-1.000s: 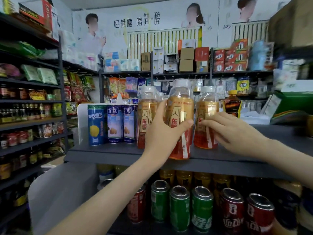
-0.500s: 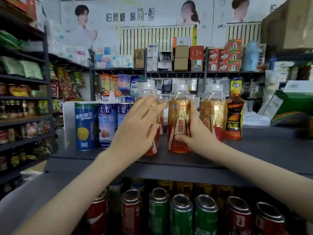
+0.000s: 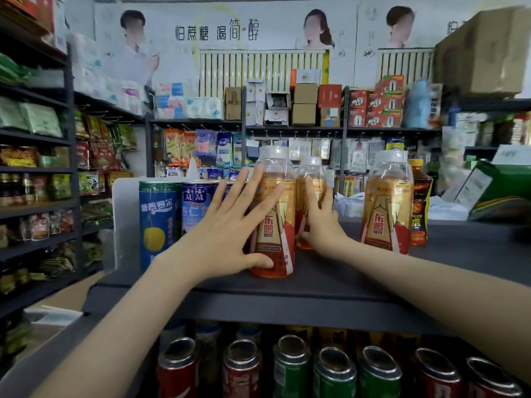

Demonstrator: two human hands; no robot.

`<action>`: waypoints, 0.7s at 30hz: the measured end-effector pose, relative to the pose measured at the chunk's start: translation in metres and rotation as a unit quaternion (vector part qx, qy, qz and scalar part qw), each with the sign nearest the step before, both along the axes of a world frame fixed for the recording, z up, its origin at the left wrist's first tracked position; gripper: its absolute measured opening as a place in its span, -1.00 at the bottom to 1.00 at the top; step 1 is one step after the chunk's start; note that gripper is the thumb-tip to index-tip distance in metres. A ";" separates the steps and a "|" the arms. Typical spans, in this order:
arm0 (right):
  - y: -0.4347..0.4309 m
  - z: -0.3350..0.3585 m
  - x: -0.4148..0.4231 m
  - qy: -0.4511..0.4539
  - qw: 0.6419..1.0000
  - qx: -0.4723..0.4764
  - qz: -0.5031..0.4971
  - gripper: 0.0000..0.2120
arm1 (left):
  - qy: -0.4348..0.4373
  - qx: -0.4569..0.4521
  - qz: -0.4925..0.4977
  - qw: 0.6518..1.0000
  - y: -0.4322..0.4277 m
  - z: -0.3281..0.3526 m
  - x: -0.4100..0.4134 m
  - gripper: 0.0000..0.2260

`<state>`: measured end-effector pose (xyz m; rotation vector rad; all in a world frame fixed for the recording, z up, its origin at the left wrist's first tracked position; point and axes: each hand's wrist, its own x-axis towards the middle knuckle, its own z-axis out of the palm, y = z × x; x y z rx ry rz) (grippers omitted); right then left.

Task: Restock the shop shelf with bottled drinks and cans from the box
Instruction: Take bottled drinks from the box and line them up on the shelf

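— Against the left hand [image 3: 227, 234], what stands?
— A gold-labelled bottle [image 3: 273, 225] with a clear cap, upright on the dark shelf [image 3: 316, 280]. The hand lies flat on the bottle's left side, fingers straight and spread wide, thumb stretched along the base. It clasps nothing.
— And the right hand [image 3: 320, 225]?
— Just beyond that bottle, on its right. Its fingers [image 3: 321, 202] point up, straight and close together, pressed to a second bottle [image 3: 311, 166] of the same kind. That one stands behind the first and is half hidden by it. The thumb is out of sight behind the front bottle, and the fingers that show are not curled.
— Anything to the right of that hand?
— A third bottle [image 3: 386, 205] of the same drink, upright and apart from the hand. Just behind its right side stands a dark bottle [image 3: 420, 208] with a yellow cap.
— And to the left of the left hand?
— Two tall cans side by side: a blue can [image 3: 156, 222] with a yellow fruit on it, and a paler can [image 3: 194, 205] partly covered by the spread fingers.
— Below the forearms?
— A lower shelf level with cans seen from above. There are red cans [image 3: 178, 366] under the left forearm and green cans [image 3: 290, 363] between the arms. More red ones sit under the right forearm.
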<state>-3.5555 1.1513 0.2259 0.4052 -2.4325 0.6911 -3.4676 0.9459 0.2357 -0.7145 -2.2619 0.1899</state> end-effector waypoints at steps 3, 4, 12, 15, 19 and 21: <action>-0.002 -0.001 -0.019 0.001 1.000 0.004 -0.020 0.09 | 0.002 0.004 -0.010 1.000 -0.002 -0.001 -0.004 -0.02; -0.003 -0.002 -0.024 -0.002 1.000 0.006 -0.027 0.06 | 0.005 0.006 -0.016 1.000 -0.003 -0.001 -0.005 -0.04; -0.010 -0.001 -0.039 -0.017 0.996 0.024 -0.081 0.02 | 0.014 0.012 -0.045 0.999 -0.004 -0.003 -0.009 -0.07; -0.016 0.005 -0.025 -0.051 0.991 0.064 -0.109 0.01 | -0.024 0.046 -0.083 0.995 0.003 -0.009 -0.001 -0.04; -0.007 0.024 0.026 0.023 0.980 0.169 -0.099 -0.09 | -0.013 0.143 -0.114 0.983 0.020 -0.017 0.004 -0.14; 0.014 0.029 0.055 0.176 0.957 0.216 -0.080 -0.19 | -0.007 0.159 -0.102 0.982 0.026 -0.020 0.005 -0.13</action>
